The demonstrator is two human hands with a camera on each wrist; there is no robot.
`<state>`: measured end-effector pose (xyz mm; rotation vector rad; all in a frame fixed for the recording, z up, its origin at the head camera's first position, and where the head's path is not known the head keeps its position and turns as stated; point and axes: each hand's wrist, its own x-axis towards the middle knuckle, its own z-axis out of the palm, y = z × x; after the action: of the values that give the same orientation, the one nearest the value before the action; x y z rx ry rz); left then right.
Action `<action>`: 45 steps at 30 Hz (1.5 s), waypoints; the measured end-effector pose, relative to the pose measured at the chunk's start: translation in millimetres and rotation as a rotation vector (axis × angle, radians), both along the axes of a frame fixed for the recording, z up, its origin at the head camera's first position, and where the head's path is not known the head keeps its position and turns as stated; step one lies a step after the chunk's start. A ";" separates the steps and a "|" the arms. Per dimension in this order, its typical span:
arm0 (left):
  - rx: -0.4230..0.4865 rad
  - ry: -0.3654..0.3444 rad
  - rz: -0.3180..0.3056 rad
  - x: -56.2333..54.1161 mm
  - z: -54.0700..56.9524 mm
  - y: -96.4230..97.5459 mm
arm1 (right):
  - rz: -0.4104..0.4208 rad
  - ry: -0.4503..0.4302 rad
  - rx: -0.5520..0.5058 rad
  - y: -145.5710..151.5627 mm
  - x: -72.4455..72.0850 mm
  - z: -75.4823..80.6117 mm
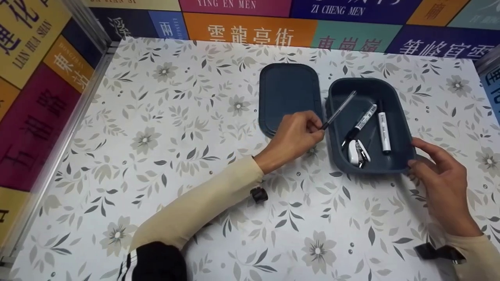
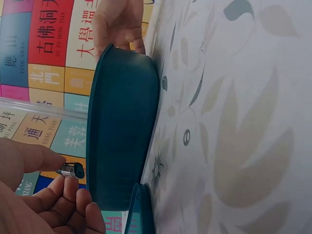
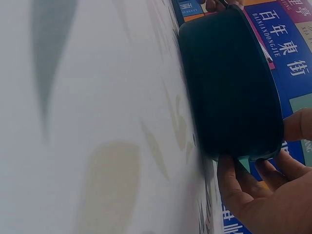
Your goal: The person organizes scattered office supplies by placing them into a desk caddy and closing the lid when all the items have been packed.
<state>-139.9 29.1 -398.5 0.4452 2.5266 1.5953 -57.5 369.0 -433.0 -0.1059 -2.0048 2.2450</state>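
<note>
My left hand (image 1: 295, 132) pinches the dark end of a slim clear pen (image 1: 340, 109) between thumb and fingers. The pen slants over the left rim of a dark blue plastic box (image 1: 371, 170). In the left wrist view the pen's end (image 2: 72, 170) pokes out of the fingertips. My right hand (image 1: 445, 183) holds the box at its near right corner, thumb and fingers against the wall, as the right wrist view also shows. Inside the box lie a white marker (image 1: 384, 132), another white-and-black marker (image 1: 363, 121) and a small white stapler (image 1: 357, 153).
The box's dark blue lid (image 1: 289, 89) lies flat just left of it, partly behind my left hand. A flower-patterned cloth (image 1: 195, 156) covers the table. Colourful panels with lettering (image 1: 250, 29) line the back and left edges.
</note>
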 end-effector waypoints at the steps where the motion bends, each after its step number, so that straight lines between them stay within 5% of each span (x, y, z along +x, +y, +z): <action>1: 0.000 0.003 -0.002 -0.9 0.3 2.5 | 0.001 -0.001 0.001 0.0 0.0 -0.1; 27: -0.113 0.021 -0.014 -16.0 8.8 48.3 | -0.052 -0.016 0.042 0.7 -2.3 -0.6; 45: -0.277 0.157 0.005 -24.5 8.5 68.4 | -0.056 0.014 0.004 -2.1 -1.9 -2.0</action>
<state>-164.4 97.5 -390.0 0.5481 2.8102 1.2281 -59.5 366.9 -435.0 -0.1438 -1.9742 2.2021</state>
